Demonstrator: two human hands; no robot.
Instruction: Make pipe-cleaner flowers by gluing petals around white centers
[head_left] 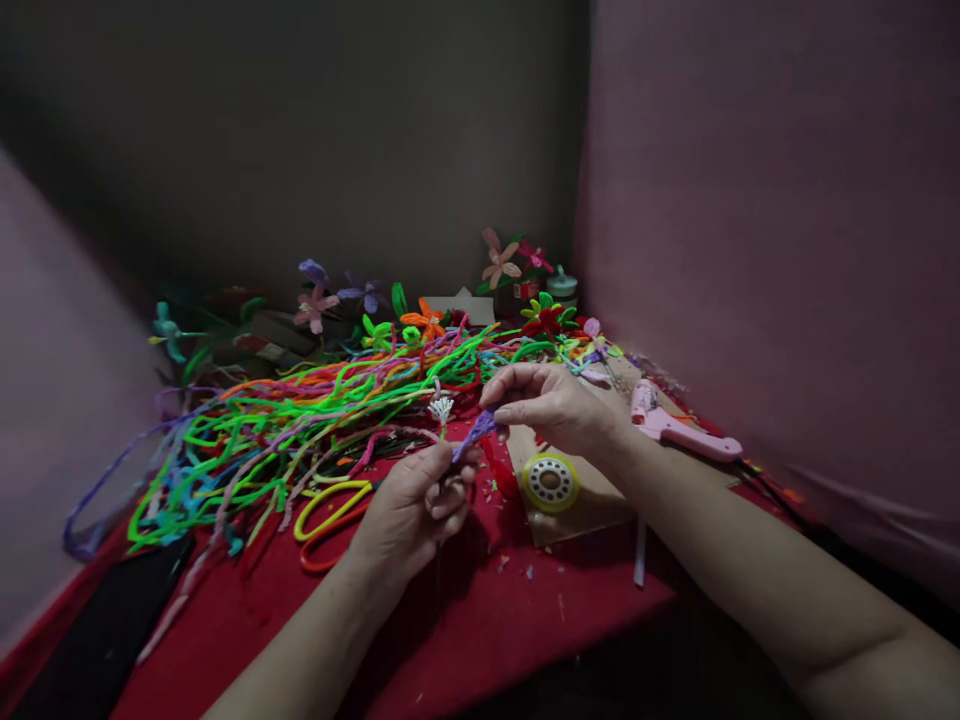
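Between my hands is a small purple pipe-cleaner petal (pixel 477 430), held slantwise above the red cloth. My left hand (pixel 416 500) pinches its lower end, while the fingertips of my right hand (pixel 551 408) close on its upper end. A tuft of white flower stamens (pixel 441 409) stands just above the left fingertips; I cannot tell whether its stem is in that hand. Scissors (pixel 330 512) with yellow and red handles lie beside the left hand, blades hidden. Below the right hand, a yellow-rimmed tape roll (pixel 550 482) rests on a board (pixel 585 515).
A heap of colourful pipe cleaners (pixel 247 450) spreads across the left and middle. Finished pipe-cleaner flowers (pixel 424 318) stand behind it. A pink glue gun (pixel 686 435) lies at right with its dark cord. A black flat object (pixel 112 620) is at front left. Scraps dot the red cloth (pixel 480 640).
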